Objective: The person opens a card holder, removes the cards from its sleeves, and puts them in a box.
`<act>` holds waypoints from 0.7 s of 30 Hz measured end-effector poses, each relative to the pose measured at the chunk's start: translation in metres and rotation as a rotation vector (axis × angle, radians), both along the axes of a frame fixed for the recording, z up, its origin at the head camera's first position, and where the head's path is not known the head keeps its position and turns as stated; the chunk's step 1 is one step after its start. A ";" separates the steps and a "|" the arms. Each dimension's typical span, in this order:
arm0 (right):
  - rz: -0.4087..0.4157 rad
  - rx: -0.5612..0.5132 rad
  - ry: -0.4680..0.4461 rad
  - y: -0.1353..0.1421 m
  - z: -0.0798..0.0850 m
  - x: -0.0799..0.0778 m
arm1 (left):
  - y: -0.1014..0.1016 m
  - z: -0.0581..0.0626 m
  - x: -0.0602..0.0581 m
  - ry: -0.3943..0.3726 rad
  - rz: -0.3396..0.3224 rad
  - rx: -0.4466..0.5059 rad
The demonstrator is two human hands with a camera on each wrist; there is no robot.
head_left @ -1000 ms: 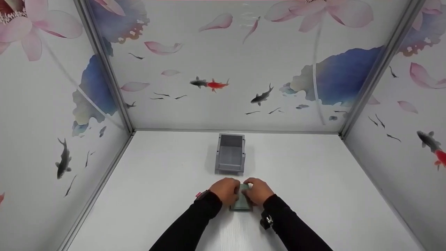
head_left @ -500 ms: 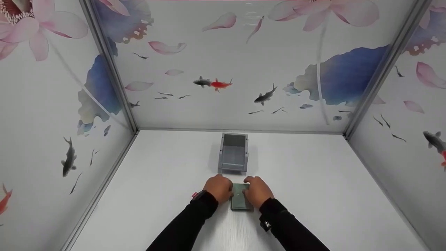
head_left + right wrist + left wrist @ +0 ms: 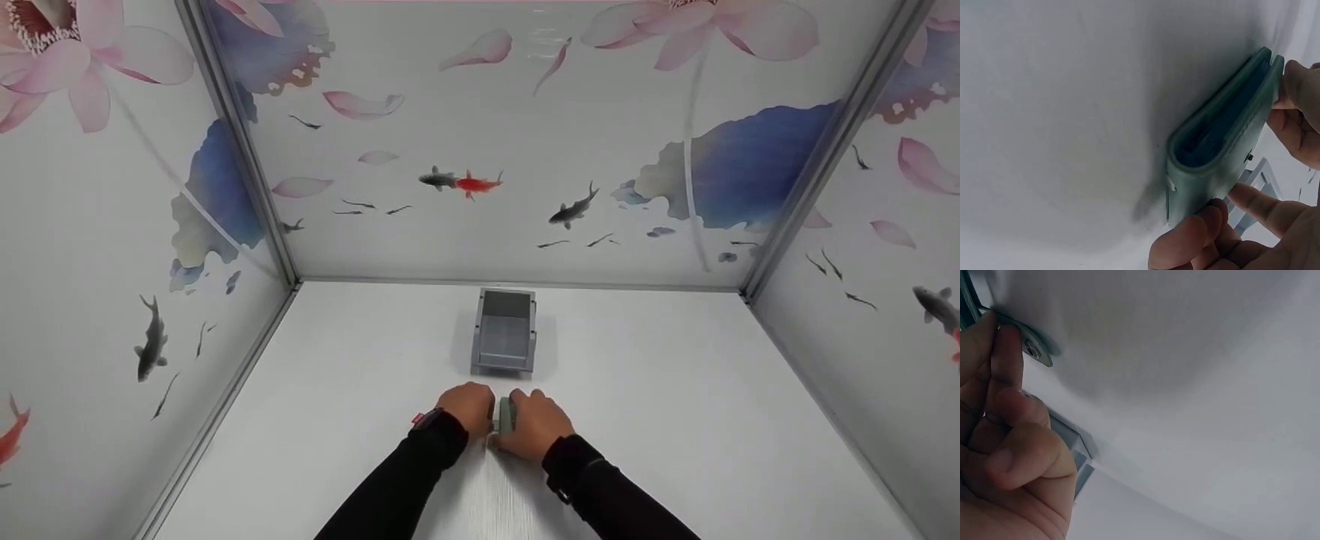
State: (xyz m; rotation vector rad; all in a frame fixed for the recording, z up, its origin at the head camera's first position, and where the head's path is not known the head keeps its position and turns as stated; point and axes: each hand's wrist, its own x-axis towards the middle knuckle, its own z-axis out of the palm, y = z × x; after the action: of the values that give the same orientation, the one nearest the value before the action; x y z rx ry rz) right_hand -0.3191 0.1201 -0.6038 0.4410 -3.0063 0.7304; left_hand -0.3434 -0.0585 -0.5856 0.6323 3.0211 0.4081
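A green wallet [image 3: 505, 415] stands on its edge between the two hands in the head view. In the right wrist view the wallet [image 3: 1193, 183] is folded, its leaves slightly parted around a darker blue-green inside. My right hand [image 3: 540, 424] grips it by the folded spine, thumb and fingers at the lower end. My left hand [image 3: 466, 407] pinches the opposite side between thumb and finger. Seen from the left wrist, a rounded tab with a metal snap [image 3: 1032, 349] sticks out past those fingertips. Fingers hide much of the wallet in the head view.
A grey plastic bin [image 3: 503, 363] sits on the white table [image 3: 360, 360] just beyond the hands, near the back wall. Panels printed with fish and lotus flowers, such as the back wall [image 3: 480, 247], enclose the table at left, right and back.
The wallet lay flat on the table half a second ago and is now tipped up on edge. My right hand has shifted left and turned around its spine.
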 end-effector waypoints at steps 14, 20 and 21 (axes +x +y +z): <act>-0.099 -0.228 -0.277 0.048 0.046 0.007 | 0.008 0.004 0.007 0.057 -0.016 -0.036; -0.173 -0.285 -0.295 0.081 0.043 0.005 | 0.013 0.014 0.012 0.033 -0.067 -0.015; -0.184 -0.280 -0.290 0.085 0.041 0.005 | 0.014 0.015 0.013 0.021 -0.074 -0.002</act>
State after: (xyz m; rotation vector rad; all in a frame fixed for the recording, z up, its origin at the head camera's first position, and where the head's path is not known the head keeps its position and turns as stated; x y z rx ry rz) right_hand -0.3143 0.2053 -0.5627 0.0503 -3.0672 1.2714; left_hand -0.3307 -0.0444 -0.5709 0.7508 3.0063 0.3983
